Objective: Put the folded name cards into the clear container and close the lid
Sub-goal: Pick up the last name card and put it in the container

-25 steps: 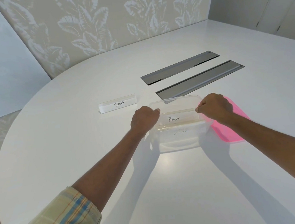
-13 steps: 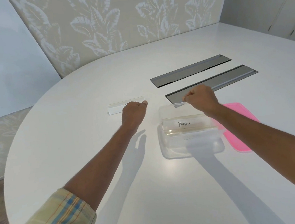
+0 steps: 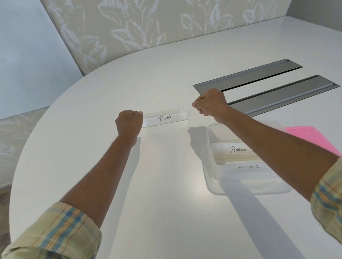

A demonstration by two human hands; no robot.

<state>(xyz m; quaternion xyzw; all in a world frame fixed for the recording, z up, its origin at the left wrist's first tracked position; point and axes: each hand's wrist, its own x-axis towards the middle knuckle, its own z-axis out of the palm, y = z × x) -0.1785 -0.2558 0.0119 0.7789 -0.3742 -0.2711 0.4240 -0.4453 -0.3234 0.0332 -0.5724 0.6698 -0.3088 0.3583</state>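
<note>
The container (image 3: 245, 176) was seen open on the table (image 3: 160, 191), the PENGUIN card (image 3: 234, 150) inside, lid (image 3: 314, 138) beside. The PANDA card (image 3: 165, 117) stood farther. The left hand (image 3: 129, 122) was curled at one end; grip uncertain. The right hand (image 3: 212, 103) was fisted near the other end, apart.
</note>
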